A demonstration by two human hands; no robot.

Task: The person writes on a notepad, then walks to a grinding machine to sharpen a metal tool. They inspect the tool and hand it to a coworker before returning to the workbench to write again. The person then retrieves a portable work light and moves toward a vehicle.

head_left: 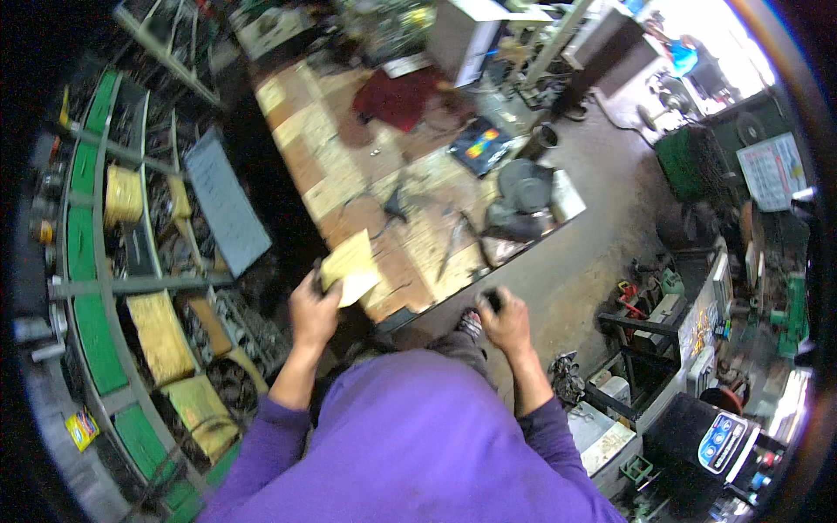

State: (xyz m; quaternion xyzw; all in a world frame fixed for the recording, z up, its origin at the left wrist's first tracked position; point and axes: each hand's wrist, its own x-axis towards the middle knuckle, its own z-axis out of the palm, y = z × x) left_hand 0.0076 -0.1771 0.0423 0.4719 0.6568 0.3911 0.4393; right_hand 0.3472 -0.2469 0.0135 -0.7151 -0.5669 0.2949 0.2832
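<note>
My left hand (314, 312) is closed on a pale yellow sheet (352, 265), perhaps paper or thin card, pinched at its left edge. The sheet is held over the near left corner of a patchy wooden worktable (410, 261). My right hand (507, 322) is off the table's near right edge, its fingers curled in. A small dark thing shows at those fingers, too blurred to name. On the table near my hands lie a dark, thin tool (452, 244) and a black piece (397, 207).
Farther back on the table are a dark red cloth (397, 98), a black flat package (479, 146) and a round grey lidded thing (525, 185). Green-edged shelves (98, 340) with yellow boxes (163, 336) stand at my left. Metal frames and machinery (641, 349) crowd the right.
</note>
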